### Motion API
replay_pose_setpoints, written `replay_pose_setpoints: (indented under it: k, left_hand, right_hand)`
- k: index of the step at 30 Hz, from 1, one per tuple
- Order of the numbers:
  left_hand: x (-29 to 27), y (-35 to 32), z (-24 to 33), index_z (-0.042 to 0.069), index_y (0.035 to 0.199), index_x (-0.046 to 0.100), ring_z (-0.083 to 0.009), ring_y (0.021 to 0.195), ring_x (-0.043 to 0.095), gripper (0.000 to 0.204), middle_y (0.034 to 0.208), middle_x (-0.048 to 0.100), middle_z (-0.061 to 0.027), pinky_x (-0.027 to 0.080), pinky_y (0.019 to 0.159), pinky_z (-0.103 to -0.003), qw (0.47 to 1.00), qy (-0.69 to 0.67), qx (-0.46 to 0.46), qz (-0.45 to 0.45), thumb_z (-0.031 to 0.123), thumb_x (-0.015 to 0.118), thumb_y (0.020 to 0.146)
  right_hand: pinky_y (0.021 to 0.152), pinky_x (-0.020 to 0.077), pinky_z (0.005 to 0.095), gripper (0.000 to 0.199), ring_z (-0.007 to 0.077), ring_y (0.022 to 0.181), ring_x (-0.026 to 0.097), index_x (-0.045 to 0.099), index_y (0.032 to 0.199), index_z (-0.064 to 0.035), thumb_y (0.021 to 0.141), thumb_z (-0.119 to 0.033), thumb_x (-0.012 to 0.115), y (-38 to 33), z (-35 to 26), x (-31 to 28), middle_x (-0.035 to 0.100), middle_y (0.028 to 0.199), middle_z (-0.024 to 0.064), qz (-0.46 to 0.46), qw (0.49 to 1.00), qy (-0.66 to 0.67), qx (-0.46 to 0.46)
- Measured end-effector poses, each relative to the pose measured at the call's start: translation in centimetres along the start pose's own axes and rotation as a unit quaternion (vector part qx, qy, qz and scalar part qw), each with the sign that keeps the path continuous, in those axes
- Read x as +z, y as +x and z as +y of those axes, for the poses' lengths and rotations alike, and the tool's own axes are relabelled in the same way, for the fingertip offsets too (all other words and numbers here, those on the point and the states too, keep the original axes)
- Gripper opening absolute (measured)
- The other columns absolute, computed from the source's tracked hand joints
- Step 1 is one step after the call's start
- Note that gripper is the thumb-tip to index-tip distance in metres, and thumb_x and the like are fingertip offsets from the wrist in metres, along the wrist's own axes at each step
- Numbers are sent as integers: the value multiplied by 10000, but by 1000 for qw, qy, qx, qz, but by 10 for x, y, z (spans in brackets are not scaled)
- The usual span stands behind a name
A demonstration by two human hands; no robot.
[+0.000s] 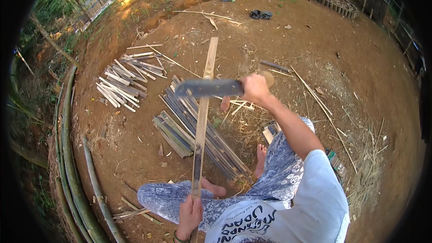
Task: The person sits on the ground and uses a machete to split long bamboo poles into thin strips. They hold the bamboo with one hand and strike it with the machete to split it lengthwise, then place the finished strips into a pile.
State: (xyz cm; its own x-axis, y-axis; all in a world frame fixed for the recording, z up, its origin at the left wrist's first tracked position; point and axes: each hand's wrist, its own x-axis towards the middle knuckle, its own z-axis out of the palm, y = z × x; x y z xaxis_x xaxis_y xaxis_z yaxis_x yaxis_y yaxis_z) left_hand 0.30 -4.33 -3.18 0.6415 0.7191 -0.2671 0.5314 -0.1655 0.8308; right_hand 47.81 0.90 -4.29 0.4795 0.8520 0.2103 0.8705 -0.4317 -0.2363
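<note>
My left hand (pixel 190 215) is closed around the near end of a long bamboo slat (pixel 202 121), which points away from me and has a dark patch on its lower part. In my right hand (pixel 255 88) is a machete (pixel 210 88) with a broad dark blade, slightly blurred. The blade lies crosswise over the slat's upper half; whether it touches the slat I cannot tell. Just beyond my right fist shows a blurred tan shape, perhaps the handle's end. Under the slat, long split bamboo strips (pixel 220 153) lie bundled on the ground, beside a shorter stack (pixel 173 133).
A pile of short bamboo pieces (pixel 121 81) lies at the left. Long green bamboo poles (pixel 74 166) run along the left edge. Thin strips (pixel 315 94) and shavings (pixel 364 157) litter the dirt at the right. A black bag (pixel 260 15) lies far off.
</note>
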Motion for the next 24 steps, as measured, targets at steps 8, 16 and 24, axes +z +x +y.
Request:
replay_pose_setpoints:
  k: [8,16,24]
  left_hand:
    - [-19,-57,-16,60,838,508,-82,420,462,363,530,480,1,357,395,-233,992,-82,-86,-48,281,363,1086]
    - [-9,74,-5,124,752,390,-66,422,301,497,519,361,23,243,390,-239,978,-184,17,-95,461,274,1098]
    - [-5,104,22,120,715,363,-68,456,300,531,552,332,29,244,420,-247,975,-216,6,-58,481,275,1095]
  right_hand:
    - [783,572,429,341,330,848,737,769,1031,-27,843,-298,684,19,90,-31,746,889,204,106,943,136,283]
    - [715,601,417,348,255,748,731,751,991,-80,647,-132,754,-24,-27,-10,749,844,119,40,979,195,50]
    - [676,593,419,263,283,698,721,710,833,-73,619,-200,797,-47,-71,4,719,753,137,109,965,117,-210]
